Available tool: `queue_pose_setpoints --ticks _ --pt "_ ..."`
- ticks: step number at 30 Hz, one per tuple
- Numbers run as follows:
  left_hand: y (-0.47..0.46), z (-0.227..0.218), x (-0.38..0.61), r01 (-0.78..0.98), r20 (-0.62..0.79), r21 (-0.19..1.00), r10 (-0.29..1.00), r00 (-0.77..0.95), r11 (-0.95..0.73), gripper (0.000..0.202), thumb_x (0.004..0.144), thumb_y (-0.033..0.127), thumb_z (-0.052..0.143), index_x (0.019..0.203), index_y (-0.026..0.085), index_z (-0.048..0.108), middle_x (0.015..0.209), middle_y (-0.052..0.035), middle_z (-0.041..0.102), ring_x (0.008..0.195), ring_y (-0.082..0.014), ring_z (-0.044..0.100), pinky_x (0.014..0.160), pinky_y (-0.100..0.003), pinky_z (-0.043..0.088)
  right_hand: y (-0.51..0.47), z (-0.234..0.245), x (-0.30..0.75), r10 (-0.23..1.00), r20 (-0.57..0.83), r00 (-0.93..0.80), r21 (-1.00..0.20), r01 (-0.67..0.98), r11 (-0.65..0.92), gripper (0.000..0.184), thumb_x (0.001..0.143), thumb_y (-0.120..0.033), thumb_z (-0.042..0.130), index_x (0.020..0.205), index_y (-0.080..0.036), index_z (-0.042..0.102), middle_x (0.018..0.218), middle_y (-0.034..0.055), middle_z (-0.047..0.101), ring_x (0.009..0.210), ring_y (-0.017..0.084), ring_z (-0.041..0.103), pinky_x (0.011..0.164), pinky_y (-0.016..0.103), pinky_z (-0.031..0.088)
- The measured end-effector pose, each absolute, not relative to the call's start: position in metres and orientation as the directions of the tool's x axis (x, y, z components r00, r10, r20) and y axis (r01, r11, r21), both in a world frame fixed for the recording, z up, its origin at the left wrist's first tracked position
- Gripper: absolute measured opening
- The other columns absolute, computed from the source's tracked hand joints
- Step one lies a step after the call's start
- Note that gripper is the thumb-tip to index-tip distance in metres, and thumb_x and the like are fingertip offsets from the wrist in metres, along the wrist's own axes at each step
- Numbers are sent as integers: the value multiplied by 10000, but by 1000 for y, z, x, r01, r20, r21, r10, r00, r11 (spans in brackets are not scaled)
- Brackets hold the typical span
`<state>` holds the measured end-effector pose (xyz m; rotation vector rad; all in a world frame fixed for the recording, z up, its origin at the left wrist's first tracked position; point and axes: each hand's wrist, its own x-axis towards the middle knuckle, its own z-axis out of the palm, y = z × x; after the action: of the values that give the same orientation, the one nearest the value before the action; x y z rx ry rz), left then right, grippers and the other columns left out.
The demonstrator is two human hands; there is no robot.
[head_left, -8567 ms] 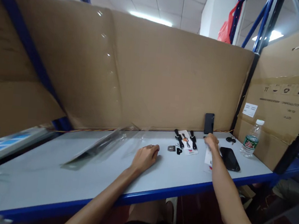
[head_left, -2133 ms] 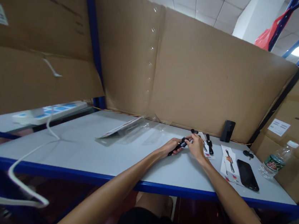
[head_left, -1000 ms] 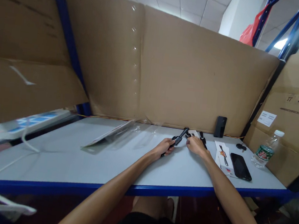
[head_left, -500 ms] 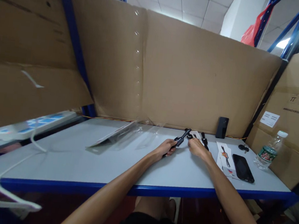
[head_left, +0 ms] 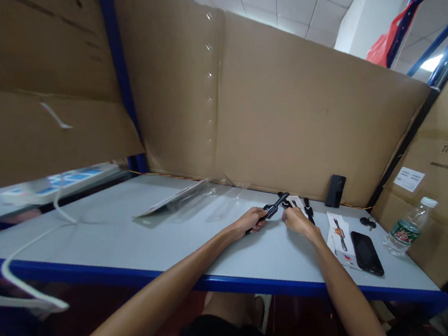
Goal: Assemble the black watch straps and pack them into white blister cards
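My left hand (head_left: 253, 220) is closed around a black smartwatch (head_left: 271, 211), holding it tilted above the table with one end of its strap pointing up to the right. Just to the right, my right hand (head_left: 296, 220) has its fingers curled in near the tabletop; whatever they grip is hidden. Partly behind that hand lie a dark strap-like item (head_left: 286, 202) and a white printed box (head_left: 297, 201). Another black watch (head_left: 308, 210) rests to the right of my right hand's knuckles.
Right of my arm are a white box with a watch picture (head_left: 338, 232), a black phone (head_left: 367, 253), keys (head_left: 368, 222) and a water bottle (head_left: 405, 232). Another phone (head_left: 335, 191) leans on the cardboard wall (head_left: 294, 117). Plastic sleeves (head_left: 193, 202) and a power strip (head_left: 62, 183) lie left.
The whole view has shifted slightly, with the scene sitting a little farther right. Both hands keep nearly the same pose, the left still holding the smartwatch.
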<state>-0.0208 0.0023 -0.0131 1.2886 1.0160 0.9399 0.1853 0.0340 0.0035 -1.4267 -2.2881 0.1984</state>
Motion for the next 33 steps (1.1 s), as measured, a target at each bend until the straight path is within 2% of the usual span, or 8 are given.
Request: queue_pose_setpoints --ticks 3,5,7,10,12,15,19,33 --pt "2 -12 -21 17 -71 997 950 303 69 247 946 340 517 765 210 411 517 88 376 357 -49 257 365 -186 142 36 9 187 882 181 -435 -381 795 471 251 629 1 623 692 -206 751 784 70 743 867 253 687 787 302 470" --pt "3 -11 -21 26 -79 997 947 312 74 256 952 329 498 746 212 401 514 86 371 358 -49 251 369 -192 141 40 13 188 877 171 -449 -398 783 478 212 632 -36 630 676 -203 752 700 43 724 759 219 686 713 274 483" --pt "3 -10 -21 39 -95 995 941 324 87 257 958 303 470 729 211 399 509 82 368 357 -50 249 373 -198 140 43 16 187 866 178 -467 -513 707 486 177 654 -93 630 711 -195 763 631 12 695 641 182 663 634 251 488" --pt "2 -7 -22 59 -119 993 929 350 104 250 956 276 451 719 208 411 498 79 360 354 -55 248 377 -207 134 47 20 180 856 277 -436 -775 425 468 170 671 -173 641 792 -173 760 629 -7 690 579 157 644 599 250 514" --pt "2 -5 -23 74 -130 991 922 366 110 254 952 287 466 715 207 420 492 79 360 353 -57 247 380 -211 131 46 19 171 859 371 -353 -830 290 477 171 672 -194 661 816 -165 749 683 7 714 627 163 666 639 268 540" --pt "2 -4 -23 90 -132 990 913 385 106 283 943 314 502 697 208 415 497 77 367 358 -52 242 387 -209 133 38 15 155 835 492 -245 -771 322 549 140 706 -177 660 822 -173 739 759 26 739 727 174 693 718 286 553" --pt "4 -6 -22 98 -131 990 907 401 99 321 926 346 544 672 214 399 492 79 360 362 -51 234 387 -210 130 28 9 139 771 587 -247 -652 420 631 97 756 -148 646 803 -189 720 829 32 750 754 170 696 746 281 540" --pt "6 -4 -24 81 -125 992 883 453 100 237 893 256 473 674 204 400 496 82 351 358 -45 239 369 -178 148 31 -9 129 602 737 -307 -397 524 753 164 822 -58 586 757 -199 640 789 22 680 741 176 612 696 273 443"
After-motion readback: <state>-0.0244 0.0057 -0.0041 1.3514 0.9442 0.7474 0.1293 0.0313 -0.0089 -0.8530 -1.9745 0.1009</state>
